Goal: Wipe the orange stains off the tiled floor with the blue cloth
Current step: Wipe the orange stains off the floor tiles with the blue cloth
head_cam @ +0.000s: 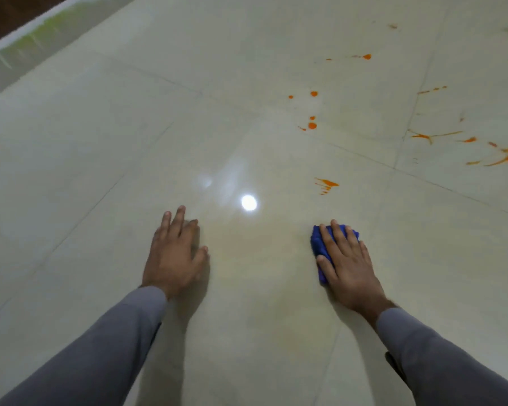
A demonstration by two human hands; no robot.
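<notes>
Down on floor [100, 171]: your right hand [349, 265] flat, fingers straight, pressing blue cloth [320, 244]; left hand [175, 256] open, flat on tile. Orange stains [326, 184] just ahead of cloth.

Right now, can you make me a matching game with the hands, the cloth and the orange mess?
Things:
1. left hand
2. right hand
3. blue cloth
4. orange stains

Places or states:
A. splattered ahead, to the right
B. flat on bare tile
C. bunched under a palm
D. pressing down on the cloth

Pairs: 1-B, 2-D, 3-C, 4-A
</notes>
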